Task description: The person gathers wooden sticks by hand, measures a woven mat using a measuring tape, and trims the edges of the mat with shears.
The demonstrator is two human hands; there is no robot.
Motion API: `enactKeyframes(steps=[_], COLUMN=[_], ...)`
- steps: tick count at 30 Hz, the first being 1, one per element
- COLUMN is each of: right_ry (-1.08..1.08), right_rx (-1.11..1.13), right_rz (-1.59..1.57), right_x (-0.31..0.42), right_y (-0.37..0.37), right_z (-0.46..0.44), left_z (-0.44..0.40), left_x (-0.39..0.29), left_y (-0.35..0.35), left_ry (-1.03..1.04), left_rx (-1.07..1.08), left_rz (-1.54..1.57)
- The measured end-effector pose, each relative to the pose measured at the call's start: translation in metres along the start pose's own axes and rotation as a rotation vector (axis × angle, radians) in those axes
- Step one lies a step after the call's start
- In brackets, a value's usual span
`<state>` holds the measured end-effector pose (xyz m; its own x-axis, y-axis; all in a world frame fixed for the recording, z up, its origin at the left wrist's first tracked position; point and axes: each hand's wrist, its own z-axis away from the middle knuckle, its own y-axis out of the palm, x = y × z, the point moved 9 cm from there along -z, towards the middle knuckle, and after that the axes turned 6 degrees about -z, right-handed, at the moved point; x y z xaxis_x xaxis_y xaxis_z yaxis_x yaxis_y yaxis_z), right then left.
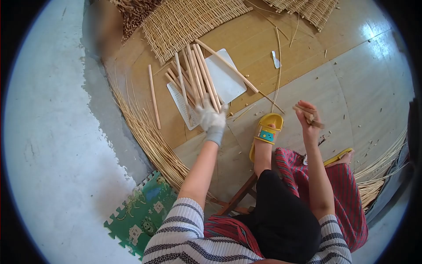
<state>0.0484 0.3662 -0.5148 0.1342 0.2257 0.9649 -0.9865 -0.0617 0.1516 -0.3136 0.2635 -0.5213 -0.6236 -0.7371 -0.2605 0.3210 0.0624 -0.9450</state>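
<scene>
Head view: covering near ends of smooth, round sticks (204, 72) with knit-gloved left hand (211, 116), the nearer one, too blurred for judging its grasp; running lengthwise away from it, lying partly over a flat white board (226, 83) near coarsely woven wicker (193, 24). Curling bare right hand (309, 116) around a short, wooden-looking piece (317, 125).

Left arm (198, 174): extended forward, slanting inward, nearly straight at the elbow; forearm bare. Left wrist (215, 134): covered, roughly in line with the forearm. Left hand (212, 116): gloved in white, back uppermost, slightly blurred; degree of finger closure not readable. Right arm (319, 180): forearm bare, directed forward with a slight inward lean. Right wrist (311, 137): bare, close to straight. Right hand (309, 118): ungloved, fingers curled into a closed grip, well apart from the left, about equally far forward.
</scene>
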Motion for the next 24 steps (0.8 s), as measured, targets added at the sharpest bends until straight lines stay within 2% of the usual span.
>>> enactKeyframes(steps=[1,3,5,7,9,10,11,14,15,17,18,21,22,23,24], right_ry=[-0.054,-0.006,-0.026,-0.007,-0.010,0.017,0.047,0.104,0.104,0.071,0.083,0.111,0.114,0.112,0.110], right_rx=[-0.005,-0.022,-0.069,-0.085,-0.102,-0.104,-0.107,-0.135,-0.140,-0.081,-0.045,0.025,0.022,0.012,0.004], right_rz=[0.062,0.154,0.187,0.174,0.155,0.094,0.031,-0.046,-0.052,0.032,0.061,0.042,0.043,0.047,0.051], right_x=[-0.014,-0.041,-0.054,-0.052,-0.047,-0.050,-0.055,-0.054,-0.058,-0.059,-0.058,-0.071,-0.070,-0.068,-0.066], right_y=[-0.010,-0.024,-0.034,-0.036,-0.042,-0.047,-0.051,-0.058,-0.060,-0.065,-0.060,-0.051,-0.049,-0.048,-0.049], right_z=[-0.001,0.002,0.006,0.009,0.003,0.001,0.003,-0.001,-0.001,-0.005,-0.004,-0.003,-0.003,-0.003,-0.003], left_z=[-0.010,-0.021,-0.019,-0.024,-0.033,-0.031,-0.033,-0.051,-0.048,-0.036,-0.037,-0.041,-0.033,-0.034,-0.038], left_x=[0.018,0.030,0.019,0.027,0.059,0.059,0.079,0.131,0.126,0.129,0.129,0.131,0.103,0.099,0.091], left_y=[0.008,0.014,0.019,0.023,0.040,0.030,0.043,0.059,0.043,0.061,0.060,0.062,0.037,0.041,0.031], left_ry=[-0.037,-0.078,-0.144,-0.189,-0.288,-0.196,-0.190,0.184,0.190,-0.290,-0.263,-0.249,-0.223,-0.226,-0.111], left_rx=[-0.035,-0.077,0.129,0.195,0.086,-0.102,-0.099,-0.313,-0.313,0.154,0.138,0.070,0.020,0.026,-0.089], left_rz=[-0.110,-0.220,-0.326,-0.229,0.049,0.199,0.194,0.184,0.180,1.066,1.136,1.031,0.878,0.877,0.561])
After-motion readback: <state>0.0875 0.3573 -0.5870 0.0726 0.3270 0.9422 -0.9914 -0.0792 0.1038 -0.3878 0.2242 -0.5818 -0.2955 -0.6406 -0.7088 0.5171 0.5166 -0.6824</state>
